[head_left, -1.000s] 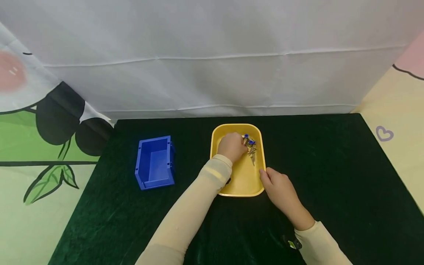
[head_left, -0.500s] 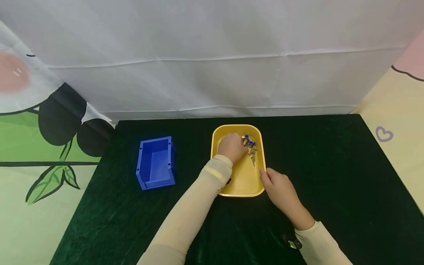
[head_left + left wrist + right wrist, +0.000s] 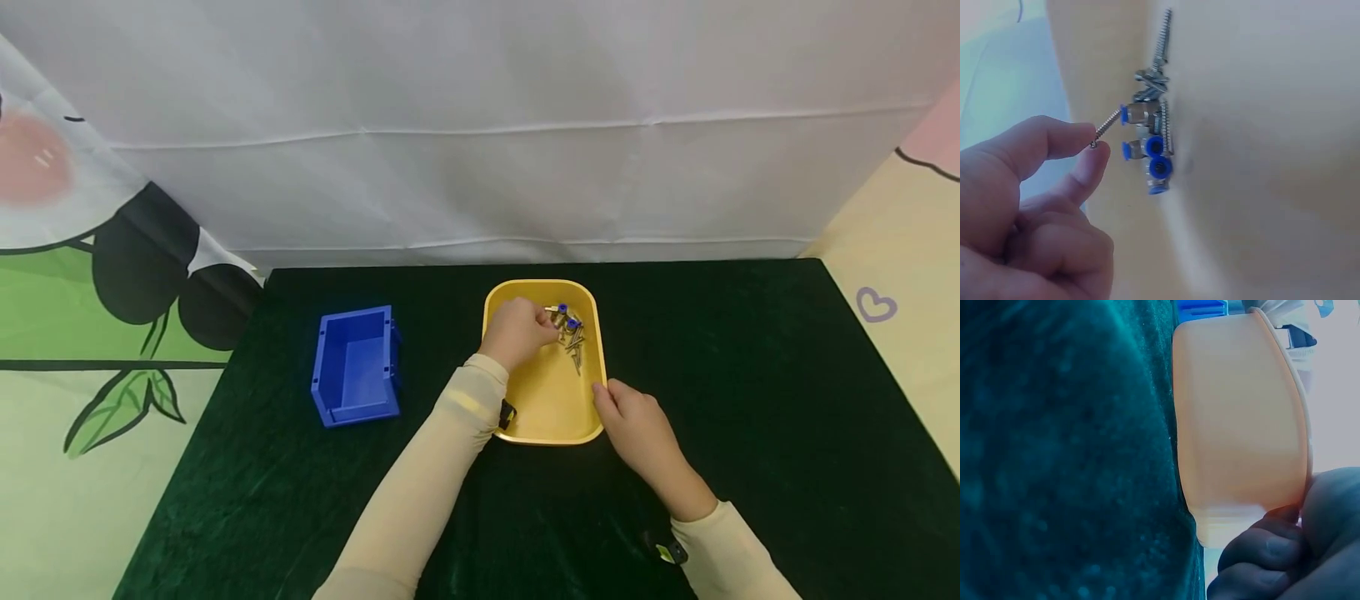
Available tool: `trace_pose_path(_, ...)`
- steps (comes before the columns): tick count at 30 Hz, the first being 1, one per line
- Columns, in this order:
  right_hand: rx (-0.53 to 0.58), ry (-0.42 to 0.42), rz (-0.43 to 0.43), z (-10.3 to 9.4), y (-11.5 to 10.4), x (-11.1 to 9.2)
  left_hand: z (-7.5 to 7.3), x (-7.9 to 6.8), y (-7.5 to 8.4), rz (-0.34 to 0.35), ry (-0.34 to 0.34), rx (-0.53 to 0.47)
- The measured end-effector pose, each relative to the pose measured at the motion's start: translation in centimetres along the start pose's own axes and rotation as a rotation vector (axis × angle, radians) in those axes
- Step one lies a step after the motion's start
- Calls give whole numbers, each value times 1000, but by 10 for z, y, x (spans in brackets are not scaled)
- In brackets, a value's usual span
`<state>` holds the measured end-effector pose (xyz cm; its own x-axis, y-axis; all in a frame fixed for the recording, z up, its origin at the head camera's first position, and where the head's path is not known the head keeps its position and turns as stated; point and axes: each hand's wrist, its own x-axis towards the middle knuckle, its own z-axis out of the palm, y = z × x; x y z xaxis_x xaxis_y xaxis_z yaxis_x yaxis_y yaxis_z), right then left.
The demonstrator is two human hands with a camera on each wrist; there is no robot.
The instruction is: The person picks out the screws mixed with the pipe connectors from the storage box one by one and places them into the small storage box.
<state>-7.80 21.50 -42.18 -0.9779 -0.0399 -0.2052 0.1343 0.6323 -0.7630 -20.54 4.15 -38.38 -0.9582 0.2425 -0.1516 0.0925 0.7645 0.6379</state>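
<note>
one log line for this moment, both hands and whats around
left hand: pinches screw | right hand: grips yellow tray rim | tray holds: screws, blue-capped fittings | blue bin: left of tray, on dark green cloth

One yellow tray [image 3: 542, 421], one blue bin [image 3: 355, 367], two hands [image 3: 517, 331] on one desk [image 3: 750, 400]. Three blue-capped fittings [image 3: 1147, 147] lie in the tray among several screws [image 3: 1161, 44] (too tangled for an exact count).

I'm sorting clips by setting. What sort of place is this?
Probably a staged tabletop for sorting small hardware, not a real workshop. A dark green cloth covers the table, white and cartoon-printed sheets hang behind, and only a yellow tray of screws and blue-capped fittings and a blue bin are set out.
</note>
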Motion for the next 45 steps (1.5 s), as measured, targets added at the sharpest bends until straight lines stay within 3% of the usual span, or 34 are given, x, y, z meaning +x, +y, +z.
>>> trace_pose_path(14, 8, -5, 1, -1, 0, 1, -25, -24, 12, 61, -55, -203)
trace_pose_path(22, -9, -1, -2, -1, -1, 1, -37, -39, 12, 115, -55, -246)
trace_pose_path(34, -11, 3, 19, -1, -2, 1, -58, -61, -6, 100, -7, -268)
trace_pose_path(45, 5, 2, 12, -1, -1, 0, -101, -74, -42, 61, 95, -337)
